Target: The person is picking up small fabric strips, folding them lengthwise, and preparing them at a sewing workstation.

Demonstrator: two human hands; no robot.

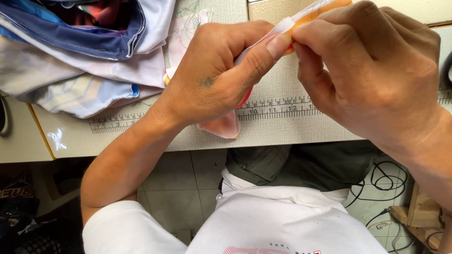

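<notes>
Fabric strip [301, 16] between both hands' fingers [275, 47]

A small piece of thin fabric [301, 16], white with orange and pink-red parts, is pinched between the fingertips of both hands above a pale worktable. Its upper end is stretched up and to the right, while its pink lower end is draped onto the tabletop.

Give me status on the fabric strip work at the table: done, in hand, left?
Done: hard to tell; a heap of blue and white garments lies at the table's back left, finished or not unclear. In hand: left hand and right hand pinch a white and orange fabric strip together above the printed ruler; its pink end hangs below the left hand. Left: cannot be judged; no stitching shows on the strip.
</notes>
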